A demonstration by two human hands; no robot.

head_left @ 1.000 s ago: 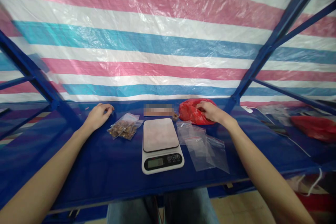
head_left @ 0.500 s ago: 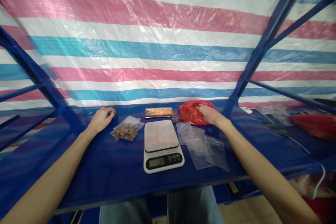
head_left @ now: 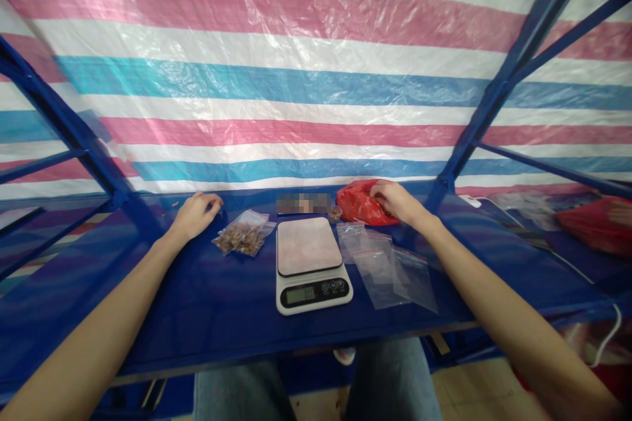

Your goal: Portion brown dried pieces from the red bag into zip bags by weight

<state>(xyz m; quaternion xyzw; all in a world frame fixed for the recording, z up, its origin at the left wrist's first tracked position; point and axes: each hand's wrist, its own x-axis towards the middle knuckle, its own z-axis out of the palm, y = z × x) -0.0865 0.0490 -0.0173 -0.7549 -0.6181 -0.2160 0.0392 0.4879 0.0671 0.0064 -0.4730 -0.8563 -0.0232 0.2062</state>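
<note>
Digital scale rests on blue tabletop, striped tarpaulin behind. Left of scale, left hand lies loosely open; right of scale, right hand enters red plastic bag, grip indeterminable.

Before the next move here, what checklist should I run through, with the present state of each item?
1. Right hand at the red bag: ok, fingers at its opening.
2. Right hand's grip on contents: cannot tell, fingertips hidden.
3. Left hand free: ok, nothing visible in it.
4. Scale switched on: ok, digits show on its display.
5. Clear bags separated: not ok, they overlap right of the scale.
6. Filled bags sealed: cannot tell.
</note>
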